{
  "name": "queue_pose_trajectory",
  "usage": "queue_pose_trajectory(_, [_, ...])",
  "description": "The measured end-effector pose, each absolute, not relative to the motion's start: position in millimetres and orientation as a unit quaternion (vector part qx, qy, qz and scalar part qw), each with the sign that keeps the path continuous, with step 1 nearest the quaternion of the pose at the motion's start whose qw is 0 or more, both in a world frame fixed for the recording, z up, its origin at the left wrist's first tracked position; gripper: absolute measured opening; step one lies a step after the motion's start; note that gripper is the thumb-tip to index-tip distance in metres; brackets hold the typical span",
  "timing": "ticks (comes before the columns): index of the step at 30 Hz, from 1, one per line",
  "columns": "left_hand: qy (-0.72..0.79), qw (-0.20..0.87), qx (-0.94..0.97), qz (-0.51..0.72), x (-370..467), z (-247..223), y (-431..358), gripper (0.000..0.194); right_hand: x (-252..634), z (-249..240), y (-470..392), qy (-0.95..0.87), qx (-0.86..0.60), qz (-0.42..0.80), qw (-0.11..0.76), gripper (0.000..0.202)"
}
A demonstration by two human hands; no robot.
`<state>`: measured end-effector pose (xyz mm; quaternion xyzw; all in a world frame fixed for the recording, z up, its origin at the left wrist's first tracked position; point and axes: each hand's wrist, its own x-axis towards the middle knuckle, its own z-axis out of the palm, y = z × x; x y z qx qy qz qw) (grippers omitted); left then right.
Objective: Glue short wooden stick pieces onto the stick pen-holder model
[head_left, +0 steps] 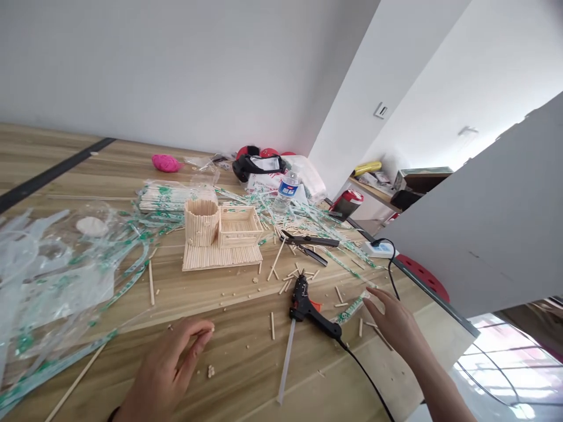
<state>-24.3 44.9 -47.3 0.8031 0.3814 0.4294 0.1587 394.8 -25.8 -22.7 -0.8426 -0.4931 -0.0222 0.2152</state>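
Note:
My left hand [171, 363] is closed in a pinch above the near table; a tiny pale bit shows at its fingertips, too small to name. At the right, my right hand [393, 322] pinches the end of a clear plastic wrapper strip [349, 310] with green print. Between the hands lies a black glue gun [303, 302], a glue stick [287, 363] sticking out of its back. Farther back stands a model made of thin wooden sticks: a round cup [201, 225] and an open box [240, 228] on a flat stick base [222, 258].
Cutting pliers [310, 241] lie among loose sticks [288, 281]. Plastic wrappers [65, 264] cover the left side. Behind are bundled sticks [165, 196], a water bottle [288, 190] and a pink bundle [166, 163]. A power strip [379, 249] sits at the right edge; the gun's cord [367, 375] runs forward.

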Motion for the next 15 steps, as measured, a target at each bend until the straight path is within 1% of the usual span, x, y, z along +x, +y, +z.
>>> queue_pose_trajectory(3, [0.373, 0.157, 0.806, 0.431, -24.2, -49.2, 45.6, 0.020, 379.7, -8.0, -9.5, -0.491, -0.830, -0.018, 0.264, 0.044])
queue_pose_trajectory(5, [0.368, 0.163, 0.808, 0.430, -24.6, -50.9, 45.9, 0.018, 371.8, 10.3, 7.9, -0.485, -0.822, -0.012, 0.298, 0.047])
queue_pose_trajectory(8, [0.363, 0.181, 0.809, 0.425, -25.0, -50.7, 46.0, 0.014, 367.3, 45.5, 48.6, -0.509, -0.796, 0.054, 0.324, 0.052])
queue_pose_trajectory(10, [0.361, 0.194, 0.808, 0.424, -24.8, -48.4, 45.9, 0.014, 367.8, 67.0, 82.4, -0.545, -0.767, 0.144, 0.307, 0.053])
queue_pose_trajectory(12, [0.357, 0.203, 0.804, 0.431, -24.3, -45.3, 45.7, 0.014, 368.7, 81.5, 114.5, -0.572, -0.742, 0.235, 0.260, 0.052])
queue_pose_trajectory(15, [0.355, 0.218, 0.797, 0.437, -23.3, -42.9, 46.0, 0.014, 368.4, 86.5, 146.9, -0.585, -0.731, 0.306, 0.171, 0.037])
